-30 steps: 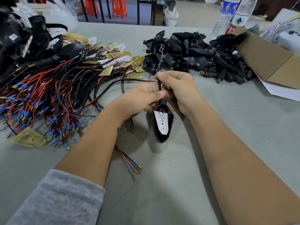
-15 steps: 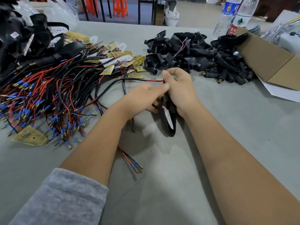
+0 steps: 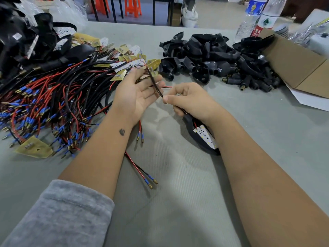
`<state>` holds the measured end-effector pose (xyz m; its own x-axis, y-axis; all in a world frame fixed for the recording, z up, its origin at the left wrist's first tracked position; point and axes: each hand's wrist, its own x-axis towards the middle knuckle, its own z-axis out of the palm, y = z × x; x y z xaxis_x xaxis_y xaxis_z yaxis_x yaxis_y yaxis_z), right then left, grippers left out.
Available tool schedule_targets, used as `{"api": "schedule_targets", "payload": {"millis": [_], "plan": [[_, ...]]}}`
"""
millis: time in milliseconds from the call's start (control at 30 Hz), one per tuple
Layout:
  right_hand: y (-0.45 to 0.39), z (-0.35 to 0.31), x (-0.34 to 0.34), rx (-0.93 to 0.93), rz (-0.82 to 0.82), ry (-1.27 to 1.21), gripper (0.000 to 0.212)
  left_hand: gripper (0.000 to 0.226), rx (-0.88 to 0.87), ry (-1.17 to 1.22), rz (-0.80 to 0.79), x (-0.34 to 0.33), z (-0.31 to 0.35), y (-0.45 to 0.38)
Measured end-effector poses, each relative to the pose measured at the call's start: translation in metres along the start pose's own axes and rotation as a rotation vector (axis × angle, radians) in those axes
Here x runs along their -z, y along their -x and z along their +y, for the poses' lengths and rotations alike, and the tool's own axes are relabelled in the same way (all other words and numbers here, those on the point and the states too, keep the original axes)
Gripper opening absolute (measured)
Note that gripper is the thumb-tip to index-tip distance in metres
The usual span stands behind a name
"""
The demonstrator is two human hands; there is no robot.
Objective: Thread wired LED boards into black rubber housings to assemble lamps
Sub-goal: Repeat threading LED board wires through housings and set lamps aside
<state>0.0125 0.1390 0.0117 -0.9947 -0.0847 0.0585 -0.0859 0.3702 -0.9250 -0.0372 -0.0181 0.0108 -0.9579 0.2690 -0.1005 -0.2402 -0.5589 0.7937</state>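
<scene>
My right hand (image 3: pixel 192 102) grips the neck of a black rubber housing (image 3: pixel 199 139), thumb and fingers curled round it. A white LED board (image 3: pixel 206 138) sits in the housing's open mouth, below my right wrist. The board's black wire (image 3: pixel 154 81) comes out past my right thumb and runs up across my left hand (image 3: pixel 138 93). That hand is palm up with fingers spread, and the wire lies across its fingertips. A pile of wired LED boards (image 3: pixel 53 93) lies at the left. Bare black housings (image 3: pixel 210 56) are heaped at the back centre.
Assembled black lamps (image 3: pixel 26 40) are stacked at the far left. A cardboard box (image 3: pixel 300 68) lies at the right, with two water bottles (image 3: pixel 256 16) behind it. A loose red and black wire pair (image 3: pixel 140 170) lies under my left forearm. One yellow board (image 3: pixel 33 148) lies apart at the left.
My left hand let go, turned palm up and opened. My right hand swung the housing down to the right, the board now facing up, and the wire tip swept left.
</scene>
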Motion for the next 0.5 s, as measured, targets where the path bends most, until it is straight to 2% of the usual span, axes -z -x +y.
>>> {"api": "schedule_targets", "payload": {"millis": [233,333,500], "plan": [[-0.0008,0.0019,-0.0009,-0.019,-0.046,-0.049,0.018,0.029,-0.175,0.092,0.079,0.0044,0.0013,-0.0014],[-0.0013,0.0026,-0.0001,-0.026,-0.046,-0.043,0.021,0.025,-0.198,0.126,0.113,0.0051,0.0027,-0.0018],[-0.0005,0.0014,0.0009,-0.037,-0.056,-0.036,0.015,0.029,-0.249,0.104,0.148,0.003,0.002,-0.0024]]}}
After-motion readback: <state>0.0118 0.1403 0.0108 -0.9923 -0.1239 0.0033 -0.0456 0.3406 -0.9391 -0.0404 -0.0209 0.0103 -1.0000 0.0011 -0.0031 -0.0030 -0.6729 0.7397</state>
